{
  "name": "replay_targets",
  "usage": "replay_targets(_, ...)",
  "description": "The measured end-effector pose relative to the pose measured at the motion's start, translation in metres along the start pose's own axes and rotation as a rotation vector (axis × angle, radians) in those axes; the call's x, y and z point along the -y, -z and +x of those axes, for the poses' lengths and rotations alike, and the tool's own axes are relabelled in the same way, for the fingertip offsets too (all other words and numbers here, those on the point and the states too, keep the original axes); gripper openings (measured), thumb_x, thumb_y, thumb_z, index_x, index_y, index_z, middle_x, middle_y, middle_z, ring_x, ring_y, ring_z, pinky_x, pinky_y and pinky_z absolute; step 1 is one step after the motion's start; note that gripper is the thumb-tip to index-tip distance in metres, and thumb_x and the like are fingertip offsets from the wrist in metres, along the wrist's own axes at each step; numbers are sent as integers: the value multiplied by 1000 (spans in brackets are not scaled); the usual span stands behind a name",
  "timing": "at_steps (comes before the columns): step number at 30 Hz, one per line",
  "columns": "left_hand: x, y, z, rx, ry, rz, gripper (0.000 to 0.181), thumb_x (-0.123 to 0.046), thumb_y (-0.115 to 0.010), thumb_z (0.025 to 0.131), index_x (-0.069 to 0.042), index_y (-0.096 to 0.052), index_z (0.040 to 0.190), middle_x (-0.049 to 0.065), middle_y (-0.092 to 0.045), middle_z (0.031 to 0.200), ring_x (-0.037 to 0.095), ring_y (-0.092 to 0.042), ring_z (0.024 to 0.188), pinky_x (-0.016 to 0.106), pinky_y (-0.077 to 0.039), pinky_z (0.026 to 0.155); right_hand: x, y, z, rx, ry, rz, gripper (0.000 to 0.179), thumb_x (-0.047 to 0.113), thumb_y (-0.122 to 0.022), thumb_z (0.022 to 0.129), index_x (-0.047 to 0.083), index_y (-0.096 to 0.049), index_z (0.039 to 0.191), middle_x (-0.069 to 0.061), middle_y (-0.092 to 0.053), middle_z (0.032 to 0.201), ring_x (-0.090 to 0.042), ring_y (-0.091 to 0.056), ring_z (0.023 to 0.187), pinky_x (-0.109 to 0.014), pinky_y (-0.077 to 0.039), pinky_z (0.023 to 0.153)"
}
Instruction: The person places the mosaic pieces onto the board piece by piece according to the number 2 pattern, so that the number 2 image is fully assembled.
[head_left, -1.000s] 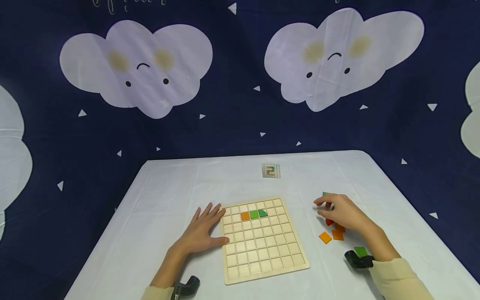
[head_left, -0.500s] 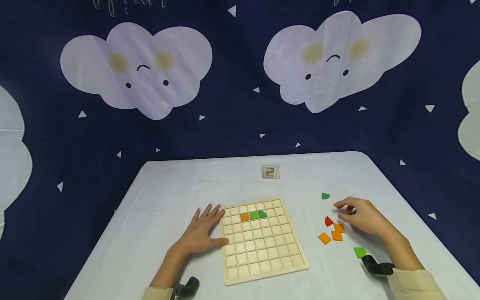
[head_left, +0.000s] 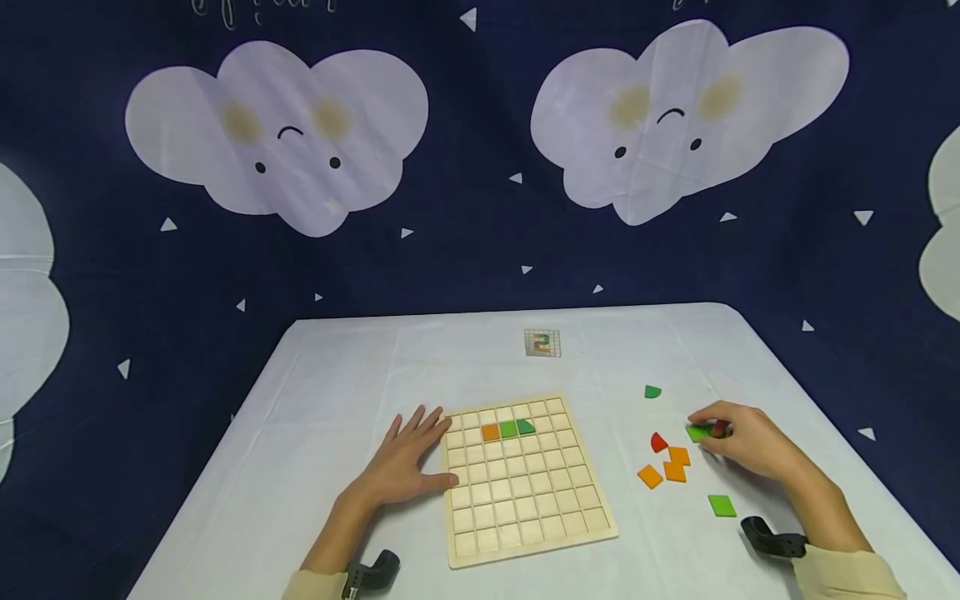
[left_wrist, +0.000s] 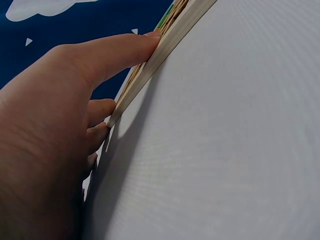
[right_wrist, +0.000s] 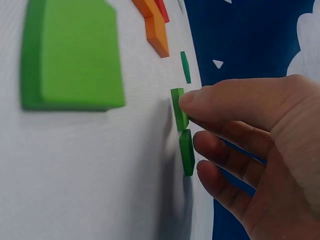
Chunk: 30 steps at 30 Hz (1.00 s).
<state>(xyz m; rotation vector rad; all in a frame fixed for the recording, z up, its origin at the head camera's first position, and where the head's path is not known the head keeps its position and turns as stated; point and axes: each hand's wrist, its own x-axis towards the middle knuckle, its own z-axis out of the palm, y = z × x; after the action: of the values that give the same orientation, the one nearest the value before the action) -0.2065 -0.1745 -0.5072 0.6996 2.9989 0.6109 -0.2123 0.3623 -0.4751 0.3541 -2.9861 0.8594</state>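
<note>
My left hand (head_left: 405, 462) lies with fingers spread at the left edge of a wooden grid board (head_left: 532, 539). In the left wrist view, its thumb (left_wrist: 125, 50) rests over the board's rim (left_wrist: 165, 50). An orange square tile (head_left: 490, 432), a green square tile (head_left: 508, 428) and a dark green rounded tile (head_left: 526, 426) sit side by side in an upper row. To the right, my right hand (head_left: 750, 437) pinches a light green tile (head_left: 697, 432) between thumb and index finger, low over the table. A darker green tile (right_wrist: 187, 152) shows just beside it under the curled fingers.
Between the board and my right hand lie several orange tiles (head_left: 674, 472), a red rounded tile (head_left: 658, 442) and a dark green rounded tile (head_left: 652, 391). Another green tile (head_left: 722, 506) lies near my right wrist. A small pattern card (head_left: 542, 342) is at the back.
My right hand has moved right and slightly nearer, away from the red and orange tiles. A light green tile now shows between its thumb and index finger. My left hand stays put.
</note>
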Motion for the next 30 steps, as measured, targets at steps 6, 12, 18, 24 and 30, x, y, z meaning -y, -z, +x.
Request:
replay_targets(6, -1, 1, 0, -4, 0, -14, 95, -74, -60, 74, -19, -39, 149, -3, -24, 157, 22, -9, 145, 47, 0, 116, -4, -2, 0, 7, -4, -6, 33, 1, -75, 76, 6, -70, 109, -1, -56, 83, -19, -48, 73, -26, -40, 55)
replay_targets(12, 1, -1, 0, -16, -12, -13, 95, -74, -60, 74, -18, -40, 148, 0, -26, 156, 24, -11, 145, 50, -2, 115, -6, -4, 2, 6, 15, -32, 32, 2, -75, 77, 4, -71, 108, -5, -63, 96, -19, -49, 78, -31, -43, 65)
replay_targets(18, 0, -1, 0, -20, -10, -13, 95, -74, -60, 74, -18, -41, 148, -1, -26, 156, 24, -11, 145, 50, -2, 115, -6, -5, 2, 10, 33, -38, 31, 3, -75, 77, 4, -72, 108, -8, -65, 102, -21, -52, 84, -37, -46, 73)
replay_targets(24, 0, 0, 0, -3, 3, -14, 96, -75, -60, 73, -20, -39, 149, -3, -24, 157, 21, -9, 145, 47, 0, 116, -8, -8, 4, 3, 39, -39, 31, 4, -75, 78, 4, -71, 109, -5, -64, 99, -20, -51, 82, -34, -45, 71)
replay_targets(30, 1, 1, 1, 0, -1, -3, 96, -76, -59, 73, -20, -38, 149, -4, -23, 157, 21, -8, 145, 46, 0, 116, -1, -9, 8, 3, 33, 6, 32, 6, -74, 79, 5, -70, 111, 0, -56, 83, -17, -48, 74, -25, -39, 58)
